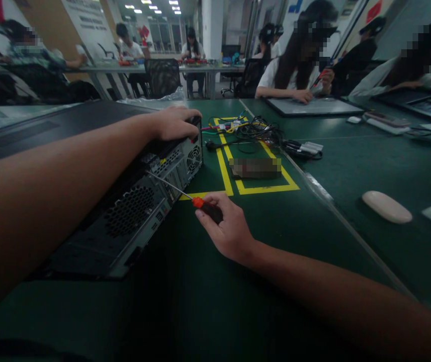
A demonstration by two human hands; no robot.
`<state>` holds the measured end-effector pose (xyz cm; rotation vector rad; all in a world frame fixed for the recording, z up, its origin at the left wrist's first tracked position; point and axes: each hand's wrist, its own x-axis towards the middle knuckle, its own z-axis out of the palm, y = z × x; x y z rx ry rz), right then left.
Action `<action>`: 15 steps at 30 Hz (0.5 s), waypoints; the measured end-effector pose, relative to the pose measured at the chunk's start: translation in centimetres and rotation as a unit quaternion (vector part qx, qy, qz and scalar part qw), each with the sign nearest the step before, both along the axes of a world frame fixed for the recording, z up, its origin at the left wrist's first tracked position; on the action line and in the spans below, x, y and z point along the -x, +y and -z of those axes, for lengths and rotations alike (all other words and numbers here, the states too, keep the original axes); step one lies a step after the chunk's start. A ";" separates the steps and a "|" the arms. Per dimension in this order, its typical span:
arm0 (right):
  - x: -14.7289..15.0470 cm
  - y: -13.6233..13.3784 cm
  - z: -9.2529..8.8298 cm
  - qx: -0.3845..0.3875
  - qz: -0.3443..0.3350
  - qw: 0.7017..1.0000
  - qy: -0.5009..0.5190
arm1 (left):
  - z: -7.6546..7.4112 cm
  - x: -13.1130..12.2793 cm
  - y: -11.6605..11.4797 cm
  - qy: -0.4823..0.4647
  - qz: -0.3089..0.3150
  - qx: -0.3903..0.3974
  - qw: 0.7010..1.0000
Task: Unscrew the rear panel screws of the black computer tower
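Note:
A black desktop computer case [130,210] lies on its side at the left, its rear panel with vents, ports and slots turned toward me. Over the far top corner of the case my left hand [175,123] is closed, fingers bent round the edge. My right hand [230,226] grips a screwdriver [209,208] by its red and black handle. The thin shaft reaches up and left to the rear panel near the expansion slots. Whether the tip sits in a screw is too small to tell.
Tangled cables [258,131] and a dark, partly blurred block [256,168] lie by yellow tape [268,190] on the green table. A pale computer mouse [386,206] rests at the right. Across the table, a person [294,65] works on a flat panel [315,106].

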<state>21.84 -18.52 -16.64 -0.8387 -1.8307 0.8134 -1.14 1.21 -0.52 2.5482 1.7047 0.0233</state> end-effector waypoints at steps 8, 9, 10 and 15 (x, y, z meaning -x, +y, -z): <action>-0.2 0.1 0.2 -0.019 0.017 1.000 -0.013 | -0.1 -0.3 -0.2 -0.005 -0.006 -0.008 1.000; -0.2 0.2 0.2 -0.025 0.020 0.999 -0.011 | -0.1 -0.4 -0.2 -0.001 -0.006 -0.012 1.000; -0.3 0.2 0.2 -0.031 0.023 0.999 -0.010 | -0.1 -0.4 -0.2 0.002 -0.005 -0.015 1.000; -0.5 0.3 -0.2 -0.061 0.026 0.998 -0.016 | -0.1 -0.4 -0.3 0.013 -0.007 -0.023 1.000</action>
